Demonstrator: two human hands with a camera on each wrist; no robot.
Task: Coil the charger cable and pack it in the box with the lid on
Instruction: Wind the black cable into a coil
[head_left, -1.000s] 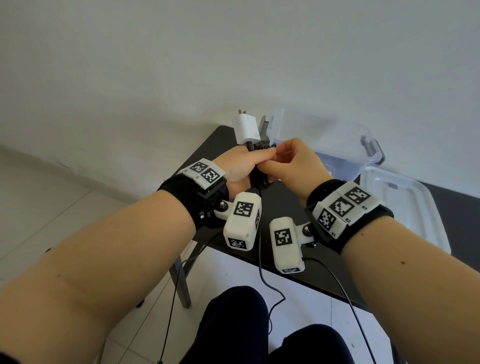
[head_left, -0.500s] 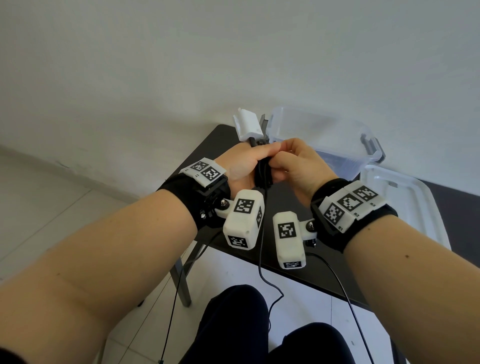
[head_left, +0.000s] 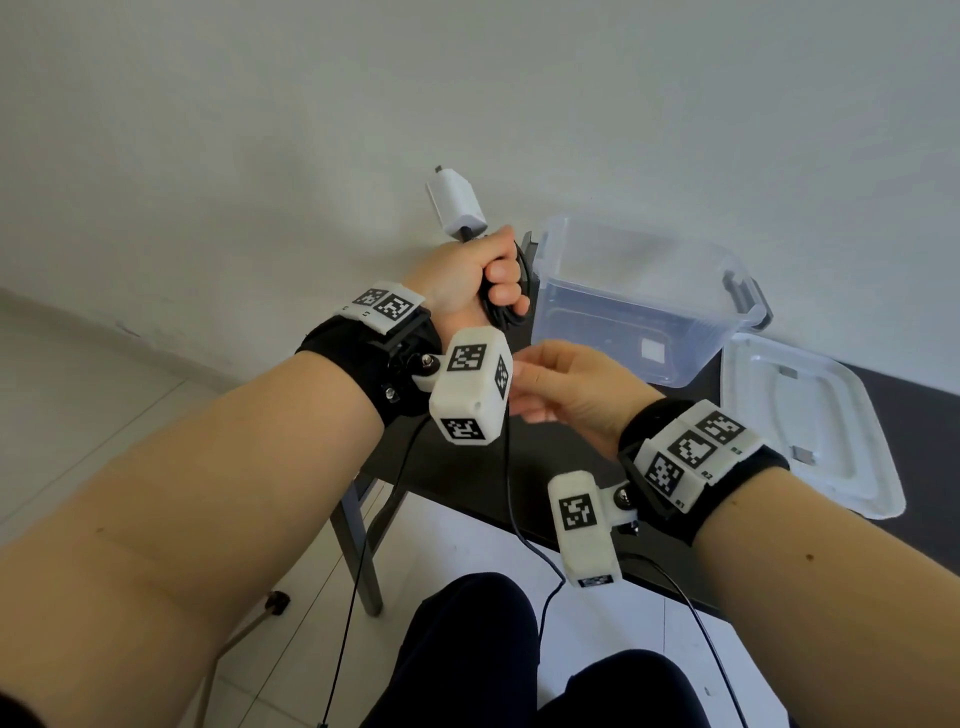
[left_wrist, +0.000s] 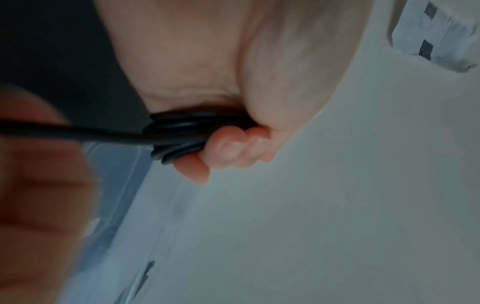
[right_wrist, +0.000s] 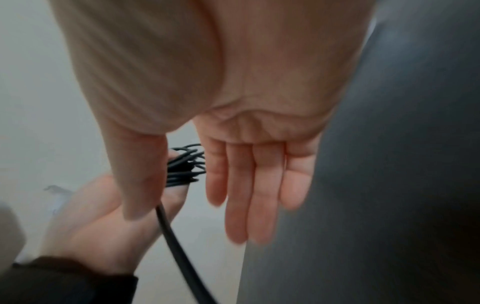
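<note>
Desk (head_left: 462, 467): dark top, near edge toward the person, far edge against the wall.

Box (head_left: 628, 291): clear plastic, open, upright at the far edge of the desk. Lid (head_left: 810, 415) lies flat on the desk just beside it toward the right edge, not on.

Left hand (head_left: 467, 275): raised above the far left part of the desk, fingers (left_wrist: 228, 152) curled tight round a bundle of black loops of the charger cable (head_left: 506, 299). White plug adapter (head_left: 457, 205) sticks up out of the top of the fist, tilted away.

Right hand (head_left: 566, 389): lower and nearer the person, fingers (right_wrist: 259, 195) straight and relaxed, gripping nothing (the wrist view shows the palm open, thumb just beside the cable).

Loose tail (right_wrist: 176, 246): one strand drops from the underside of the bundle, runs down past the right thumb and off the near edge of the desk toward the lap. Its end is not visible.

Key relation: the tail's long axis runs roughly vertical, from the left fist downward, and passes just to the thumb side of the open right hand. The right hand is plainly the nearer one to take it. Judgement: coiling is unfinished; the next wrap needs the right hand to close on that strand and bring it up round the bundle.
</note>
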